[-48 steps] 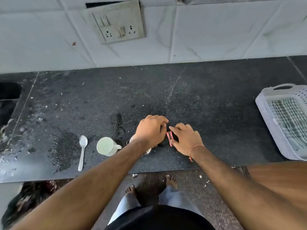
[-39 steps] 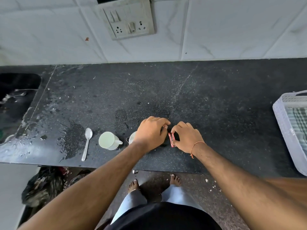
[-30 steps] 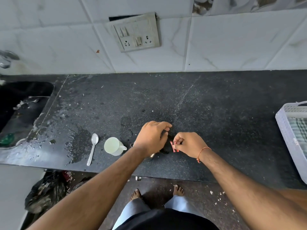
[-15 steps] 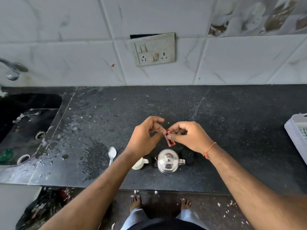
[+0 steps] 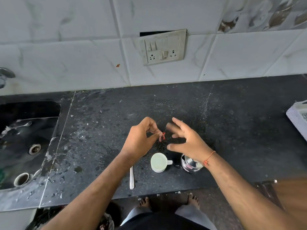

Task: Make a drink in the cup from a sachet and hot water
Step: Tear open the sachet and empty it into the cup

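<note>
Below left hand [image 5: 141, 143] pinching sachet [image 5: 162, 136], right hand [image 5: 186, 140] spread: spoon [image 5: 131, 177], cup [image 5: 159, 162], kettle [image 5: 191, 163].

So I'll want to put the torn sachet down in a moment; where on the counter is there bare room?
The dark stone counter lies bare from the open right hand to the white plastic basket, and behind both hands up to the tiled wall. The front edge is crowded: metal spoon, white ceramic cup, steel pot.
</note>
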The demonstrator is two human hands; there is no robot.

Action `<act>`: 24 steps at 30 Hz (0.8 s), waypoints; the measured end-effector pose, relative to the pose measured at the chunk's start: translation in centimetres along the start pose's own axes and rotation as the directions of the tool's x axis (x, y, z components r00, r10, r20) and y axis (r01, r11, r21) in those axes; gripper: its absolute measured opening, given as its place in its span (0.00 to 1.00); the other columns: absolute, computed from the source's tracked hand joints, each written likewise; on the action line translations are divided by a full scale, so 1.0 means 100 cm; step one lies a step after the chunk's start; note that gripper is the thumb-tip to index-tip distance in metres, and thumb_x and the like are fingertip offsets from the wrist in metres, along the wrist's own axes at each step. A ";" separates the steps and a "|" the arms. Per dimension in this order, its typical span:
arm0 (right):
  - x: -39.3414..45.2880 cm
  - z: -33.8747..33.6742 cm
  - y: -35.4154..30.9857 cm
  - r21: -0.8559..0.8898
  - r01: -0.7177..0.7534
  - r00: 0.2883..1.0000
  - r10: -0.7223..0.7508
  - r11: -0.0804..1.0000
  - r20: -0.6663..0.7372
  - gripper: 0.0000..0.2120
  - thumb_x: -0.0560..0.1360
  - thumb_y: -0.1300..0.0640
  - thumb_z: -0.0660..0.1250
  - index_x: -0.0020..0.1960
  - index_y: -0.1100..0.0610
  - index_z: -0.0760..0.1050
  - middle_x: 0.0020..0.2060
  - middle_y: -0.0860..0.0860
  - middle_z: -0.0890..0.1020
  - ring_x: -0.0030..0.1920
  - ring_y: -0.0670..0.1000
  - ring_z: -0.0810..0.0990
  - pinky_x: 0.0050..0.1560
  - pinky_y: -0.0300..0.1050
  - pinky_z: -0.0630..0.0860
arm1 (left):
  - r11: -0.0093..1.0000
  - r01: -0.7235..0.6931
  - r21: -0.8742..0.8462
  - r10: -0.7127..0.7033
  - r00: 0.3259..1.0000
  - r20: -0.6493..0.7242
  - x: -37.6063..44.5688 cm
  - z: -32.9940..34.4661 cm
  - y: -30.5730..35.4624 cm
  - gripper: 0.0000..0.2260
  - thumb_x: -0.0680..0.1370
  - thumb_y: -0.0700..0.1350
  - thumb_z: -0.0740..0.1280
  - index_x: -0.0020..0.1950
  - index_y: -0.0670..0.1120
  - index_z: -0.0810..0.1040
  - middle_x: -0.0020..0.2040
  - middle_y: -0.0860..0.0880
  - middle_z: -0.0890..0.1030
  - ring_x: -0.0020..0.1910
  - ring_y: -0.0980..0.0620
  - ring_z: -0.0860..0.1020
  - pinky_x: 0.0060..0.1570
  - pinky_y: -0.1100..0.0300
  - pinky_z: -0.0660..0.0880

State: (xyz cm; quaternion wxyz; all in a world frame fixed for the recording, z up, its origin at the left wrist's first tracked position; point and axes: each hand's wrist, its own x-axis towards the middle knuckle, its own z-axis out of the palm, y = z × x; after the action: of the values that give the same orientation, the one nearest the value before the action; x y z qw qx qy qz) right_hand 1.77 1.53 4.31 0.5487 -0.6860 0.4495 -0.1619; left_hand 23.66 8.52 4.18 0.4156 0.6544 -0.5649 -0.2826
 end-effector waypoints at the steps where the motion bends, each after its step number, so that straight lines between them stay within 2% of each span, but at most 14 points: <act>1: -0.002 0.005 0.001 -0.015 0.002 0.999 -0.002 1.000 -0.035 0.47 0.69 0.53 0.85 0.81 0.38 0.66 0.65 0.37 0.82 0.61 0.41 0.81 0.64 0.38 0.75 | 1.000 0.003 -0.005 -0.003 1.000 0.016 -0.001 0.000 -0.003 0.20 0.78 0.41 0.80 0.47 0.62 0.72 0.46 0.61 0.88 0.49 0.59 0.86 0.52 0.66 0.80; 5: -0.007 0.017 0.005 -0.078 0.036 0.996 -0.042 0.996 -0.074 0.36 0.72 0.52 0.82 0.75 0.39 0.71 0.45 0.44 0.87 0.48 0.45 0.84 0.56 0.41 0.75 | 0.999 0.024 -0.032 -0.023 0.999 0.041 -0.003 0.001 -0.010 0.20 0.79 0.40 0.79 0.46 0.60 0.71 0.46 0.60 0.88 0.49 0.58 0.87 0.53 0.64 0.81; 6: -0.008 0.018 0.006 -0.069 0.030 0.999 -0.033 0.997 -0.041 0.39 0.72 0.54 0.82 0.78 0.38 0.69 0.49 0.43 0.88 0.51 0.44 0.84 0.59 0.41 0.74 | 0.999 0.029 -0.039 -0.027 0.999 0.047 -0.003 0.001 -0.010 0.20 0.79 0.40 0.79 0.46 0.59 0.71 0.46 0.59 0.88 0.49 0.58 0.87 0.54 0.63 0.82; 7: -0.009 0.019 0.006 -0.070 0.019 1.000 -0.020 0.997 -0.008 0.44 0.72 0.56 0.82 0.81 0.38 0.64 0.60 0.41 0.87 0.58 0.43 0.83 0.63 0.41 0.72 | 0.998 0.035 -0.050 -0.032 0.998 0.056 -0.002 0.002 -0.011 0.19 0.79 0.40 0.79 0.46 0.59 0.71 0.47 0.58 0.89 0.50 0.57 0.87 0.55 0.61 0.82; 8: -0.010 0.020 0.006 -0.091 0.010 1.000 -0.010 0.996 0.006 0.50 0.71 0.56 0.82 0.84 0.37 0.59 0.73 0.39 0.78 0.64 0.42 0.79 0.66 0.39 0.71 | 0.997 0.040 -0.058 -0.036 0.997 0.068 -0.002 0.002 -0.010 0.19 0.79 0.40 0.79 0.46 0.58 0.72 0.47 0.58 0.89 0.50 0.57 0.88 0.56 0.60 0.82; 9: -0.011 0.020 0.006 -0.125 0.006 1.000 -0.008 0.992 -0.014 0.53 0.70 0.56 0.83 0.84 0.36 0.57 0.78 0.38 0.69 0.67 0.41 0.74 0.66 0.35 0.69 | 0.997 0.043 -0.058 -0.039 0.996 0.074 -0.001 0.003 -0.010 0.18 0.79 0.40 0.79 0.46 0.57 0.72 0.47 0.58 0.89 0.50 0.57 0.88 0.56 0.59 0.82; 11: -0.013 0.021 0.008 -0.146 0.022 0.994 -0.037 0.989 -0.102 0.51 0.69 0.52 0.85 0.81 0.34 0.59 0.71 0.37 0.72 0.61 0.39 0.73 0.59 0.28 0.68 | 0.997 0.050 -0.056 -0.046 0.996 0.077 0.000 0.004 -0.008 0.16 0.79 0.40 0.78 0.47 0.53 0.72 0.46 0.58 0.89 0.49 0.57 0.87 0.55 0.57 0.82; 13: -0.013 0.022 0.011 -0.092 0.027 0.988 -0.041 0.995 -0.151 0.44 0.71 0.51 0.84 0.78 0.35 0.64 0.52 0.41 0.84 0.51 0.43 0.79 0.55 0.33 0.72 | 0.995 0.064 -0.074 -0.058 0.995 0.084 0.000 0.006 -0.005 0.15 0.79 0.39 0.78 0.48 0.51 0.72 0.46 0.58 0.89 0.49 0.56 0.87 0.56 0.55 0.83; 15: -0.011 0.021 0.011 -0.054 0.011 0.989 -0.019 0.998 -0.146 0.43 0.72 0.53 0.82 0.79 0.37 0.64 0.43 0.45 0.87 0.47 0.43 0.83 0.56 0.40 0.74 | 0.995 0.068 -0.071 -0.062 0.994 0.088 0.002 0.007 -0.003 0.15 0.79 0.40 0.79 0.48 0.50 0.72 0.46 0.58 0.89 0.49 0.57 0.87 0.57 0.54 0.83; 17: -0.010 0.020 0.011 -0.064 -0.025 0.994 0.018 0.998 -0.105 0.49 0.72 0.56 0.81 0.84 0.36 0.57 0.53 0.42 0.88 0.54 0.41 0.84 0.61 0.41 0.74 | 0.994 0.075 -0.074 -0.068 0.993 0.095 0.003 0.008 0.000 0.15 0.79 0.40 0.79 0.48 0.49 0.72 0.47 0.58 0.89 0.50 0.57 0.87 0.59 0.52 0.83; 19: -0.010 0.020 0.009 -0.097 -0.048 0.995 0.039 0.994 -0.093 0.57 0.70 0.56 0.82 0.85 0.32 0.50 0.71 0.40 0.75 0.65 0.43 0.76 0.63 0.37 0.71 | 0.994 0.077 -0.075 -0.070 0.993 0.095 0.003 0.007 0.003 0.15 0.80 0.41 0.78 0.49 0.50 0.72 0.47 0.58 0.89 0.51 0.57 0.87 0.60 0.49 0.83; 20: -0.010 0.020 0.008 -0.114 -0.035 0.993 0.022 0.993 -0.116 0.57 0.68 0.55 0.83 0.84 0.31 0.52 0.72 0.38 0.70 0.67 0.44 0.73 0.62 0.34 0.69 | 0.995 0.075 -0.066 -0.069 0.994 0.091 0.003 0.007 0.004 0.15 0.80 0.41 0.78 0.48 0.52 0.71 0.47 0.59 0.89 0.51 0.57 0.87 0.60 0.49 0.83; 22: -0.010 0.019 0.009 -0.138 0.021 0.981 -0.047 0.990 -0.188 0.51 0.67 0.51 0.85 0.81 0.34 0.60 0.64 0.35 0.76 0.61 0.45 0.75 0.58 0.36 0.70 | 0.996 0.071 -0.048 -0.067 0.995 0.081 0.004 0.006 0.005 0.17 0.80 0.42 0.78 0.47 0.55 0.70 0.47 0.60 0.89 0.51 0.57 0.87 0.59 0.49 0.83; 24: -0.009 0.019 0.010 -0.111 0.034 0.973 -0.059 0.993 -0.224 0.43 0.69 0.49 0.84 0.77 0.37 0.66 0.45 0.41 0.85 0.48 0.44 0.81 0.54 0.41 0.74 | 0.997 0.072 -0.037 -0.069 0.995 0.071 0.004 0.005 0.005 0.18 0.80 0.42 0.78 0.46 0.57 0.70 0.47 0.60 0.88 0.51 0.57 0.87 0.58 0.50 0.84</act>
State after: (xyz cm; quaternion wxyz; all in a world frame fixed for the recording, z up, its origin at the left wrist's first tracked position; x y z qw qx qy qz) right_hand 2.20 3.39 3.00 0.4526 -0.7015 0.5012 -0.2280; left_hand 23.03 8.04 4.36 0.3982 0.6556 -0.5498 -0.3307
